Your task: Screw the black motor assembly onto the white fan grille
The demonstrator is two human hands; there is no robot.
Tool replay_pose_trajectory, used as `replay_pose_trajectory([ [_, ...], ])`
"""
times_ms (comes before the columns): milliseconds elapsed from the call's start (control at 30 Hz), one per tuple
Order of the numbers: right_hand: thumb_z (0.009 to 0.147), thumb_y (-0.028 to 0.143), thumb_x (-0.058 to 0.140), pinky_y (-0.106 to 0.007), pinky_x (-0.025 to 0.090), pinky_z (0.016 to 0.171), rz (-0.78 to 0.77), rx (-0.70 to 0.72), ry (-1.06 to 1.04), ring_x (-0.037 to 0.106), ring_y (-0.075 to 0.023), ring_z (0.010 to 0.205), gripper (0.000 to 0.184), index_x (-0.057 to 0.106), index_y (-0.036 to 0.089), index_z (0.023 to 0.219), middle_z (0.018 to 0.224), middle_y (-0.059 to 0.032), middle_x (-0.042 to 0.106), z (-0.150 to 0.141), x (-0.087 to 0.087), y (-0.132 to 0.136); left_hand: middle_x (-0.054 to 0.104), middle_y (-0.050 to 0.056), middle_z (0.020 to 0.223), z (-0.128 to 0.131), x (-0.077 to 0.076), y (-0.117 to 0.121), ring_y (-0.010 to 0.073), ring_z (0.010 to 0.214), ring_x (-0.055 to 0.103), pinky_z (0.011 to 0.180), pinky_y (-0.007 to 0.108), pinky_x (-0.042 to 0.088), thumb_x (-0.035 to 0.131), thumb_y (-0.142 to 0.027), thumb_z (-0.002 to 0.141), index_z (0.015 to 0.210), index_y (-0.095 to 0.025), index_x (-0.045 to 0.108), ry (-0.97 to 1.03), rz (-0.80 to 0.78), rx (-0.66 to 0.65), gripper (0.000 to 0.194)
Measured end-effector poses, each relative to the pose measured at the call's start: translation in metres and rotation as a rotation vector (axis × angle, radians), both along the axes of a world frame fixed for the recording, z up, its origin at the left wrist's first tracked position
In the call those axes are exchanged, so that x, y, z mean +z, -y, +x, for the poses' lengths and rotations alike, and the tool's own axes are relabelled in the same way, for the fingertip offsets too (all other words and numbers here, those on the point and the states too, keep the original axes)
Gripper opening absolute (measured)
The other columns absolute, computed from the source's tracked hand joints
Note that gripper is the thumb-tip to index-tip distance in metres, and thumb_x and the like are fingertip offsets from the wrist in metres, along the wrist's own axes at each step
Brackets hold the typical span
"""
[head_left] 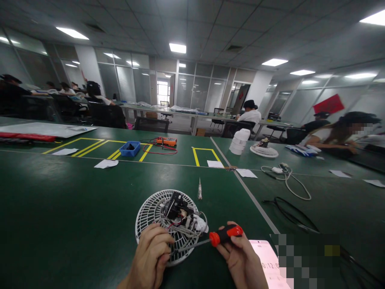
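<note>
- A white board (45,128) lies on the far left of the green table (75,216), a red strip (30,137) in front of it.
- A blue bin (130,149) with dark contents sits by yellow tape lines (146,153).
- The left hand (152,251) is at the near left edge of the fan guard, its fingers curled and drawn together; I cannot tell what, if anything, they pinch.
- An orange multimeter (167,141) lies farther back, with red and dark leads.
- The white fan guard (144,208) lies flat in front of the person, bearing a black motor assembly (176,205) and loops of grey wire (192,232).
- A small clear screwdriver (200,192) lies just beyond the guard.
- The right hand (240,255) grips the red-and-black handle of a larger screwdriver (224,235); its shaft slants left over the guard's near edge, its tip near the left fingers.
- A white container (240,141) stands farther back.
- A phone (262,251) with a lit pink screen lies beside the right hand.
- Another white guard (264,151), a grey cable (296,185) and a black cable (296,215) lie farther right.
</note>
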State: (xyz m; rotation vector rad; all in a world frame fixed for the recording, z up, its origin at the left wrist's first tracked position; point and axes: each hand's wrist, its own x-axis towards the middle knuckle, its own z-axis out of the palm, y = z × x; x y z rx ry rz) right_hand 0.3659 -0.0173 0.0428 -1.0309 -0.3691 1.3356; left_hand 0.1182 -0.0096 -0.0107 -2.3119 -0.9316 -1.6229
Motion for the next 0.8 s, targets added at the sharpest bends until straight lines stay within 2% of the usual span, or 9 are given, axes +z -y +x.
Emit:
replay_pose_trajectory([
  [267, 0.057, 0.033, 0.086, -0.044, 0.056, 0.079, 0.038, -0.001, 0.012, 0.067, -0.0254, 0.085, 0.040, 0.069, 0.023, 0.092, 0.087, -0.0028, 0.072, 0.001, 0.002, 0.001, 0.073, 0.005, 0.092, 0.000, -0.001, 0.001, 0.0189, 0.102, 0.063, 0.103, 0.040, 0.047, 0.040, -0.020, 0.101, 0.096, -0.022, 0.056, 0.020, -0.028, 0.002, 0.017],
  [567, 0.064, 0.034, 0.084, -0.053, 0.054, 0.088, 0.094, 0.004, 0.017, 0.068, -0.0285, 0.093, 0.040, 0.069, 0.025, 0.100, 0.092, -0.0036, 0.072, 0.005, -0.009, 0.000, 0.071, 0.005, 0.094, 0.001, 0.000, 0.000, 0.0193, 0.104, 0.061, 0.100, 0.037, 0.047, 0.045, -0.015, 0.098, 0.094, -0.021, 0.057, 0.060, -0.106, -0.011, 0.015],
  [800, 0.065, 0.034, 0.086, -0.056, 0.053, 0.093, 0.101, -0.008, 0.019, 0.069, -0.0300, 0.098, 0.043, 0.069, 0.026, 0.104, 0.096, -0.0046, 0.073, 0.003, -0.015, -0.001, 0.070, 0.004, 0.093, 0.002, 0.010, 0.000, 0.0178, 0.102, 0.060, 0.094, 0.032, 0.049, 0.047, -0.009, 0.095, 0.100, -0.020, 0.059, 0.088, -0.105, 0.007, 0.017],
])
